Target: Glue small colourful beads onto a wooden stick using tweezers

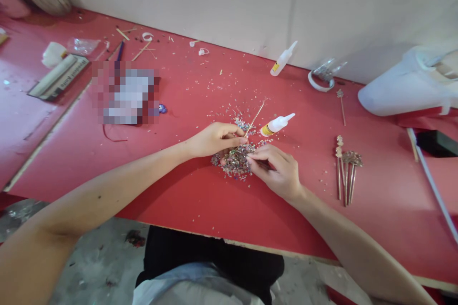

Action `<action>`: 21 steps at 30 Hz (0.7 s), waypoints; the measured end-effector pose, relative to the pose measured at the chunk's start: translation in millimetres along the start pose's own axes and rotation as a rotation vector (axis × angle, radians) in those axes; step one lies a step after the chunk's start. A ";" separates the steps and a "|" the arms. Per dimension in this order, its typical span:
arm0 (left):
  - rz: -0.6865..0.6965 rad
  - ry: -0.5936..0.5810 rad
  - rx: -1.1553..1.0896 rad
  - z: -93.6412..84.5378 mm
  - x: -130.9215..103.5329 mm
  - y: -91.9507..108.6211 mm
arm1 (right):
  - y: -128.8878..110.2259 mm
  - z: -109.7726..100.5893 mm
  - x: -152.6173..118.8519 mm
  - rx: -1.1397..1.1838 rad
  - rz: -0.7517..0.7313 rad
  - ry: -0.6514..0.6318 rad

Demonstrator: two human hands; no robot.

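Observation:
My left hand is closed on a thin gold hairpin stick, which points up and away from the fingers. Under both hands lies a pile of small shiny chips, silvery and many-coloured. My right hand is closed in a pinch at the right side of the pile, close to the left fingertips. Whatever is between its fingertips is too small to make out. Just beyond the hands a white glue bottle with a yellow label lies on its side.
Finished-looking hairpins lie to the right on the red table. Farther back are another glue bottle, a tape roll and a white tub. A blurred-out device and a long box sit left.

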State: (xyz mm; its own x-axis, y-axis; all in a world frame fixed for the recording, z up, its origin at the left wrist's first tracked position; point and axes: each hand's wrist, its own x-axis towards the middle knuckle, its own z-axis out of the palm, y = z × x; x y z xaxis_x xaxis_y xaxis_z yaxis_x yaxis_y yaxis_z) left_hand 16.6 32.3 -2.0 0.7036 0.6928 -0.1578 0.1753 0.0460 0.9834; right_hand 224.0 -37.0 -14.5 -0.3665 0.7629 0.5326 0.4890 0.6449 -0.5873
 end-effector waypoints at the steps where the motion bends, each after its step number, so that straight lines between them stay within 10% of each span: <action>1: 0.003 -0.001 0.003 0.0 0.1 -0.4 | 0.1 -0.1 -0.2 -0.007 -0.008 -0.001; 21: -0.008 -0.007 0.014 -0.1 -0.2 0.9 | -3.6 -0.4 0.4 0.069 0.084 -0.009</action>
State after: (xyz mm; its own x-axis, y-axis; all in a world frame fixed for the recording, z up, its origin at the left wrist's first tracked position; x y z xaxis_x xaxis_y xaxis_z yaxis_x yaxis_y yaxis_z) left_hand 16.6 32.3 -1.0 0.7068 0.6876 -0.1661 0.1906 0.0410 0.9808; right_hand 222.4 -39.0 -11.9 -0.3339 0.8144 0.4746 0.4630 0.5802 -0.6700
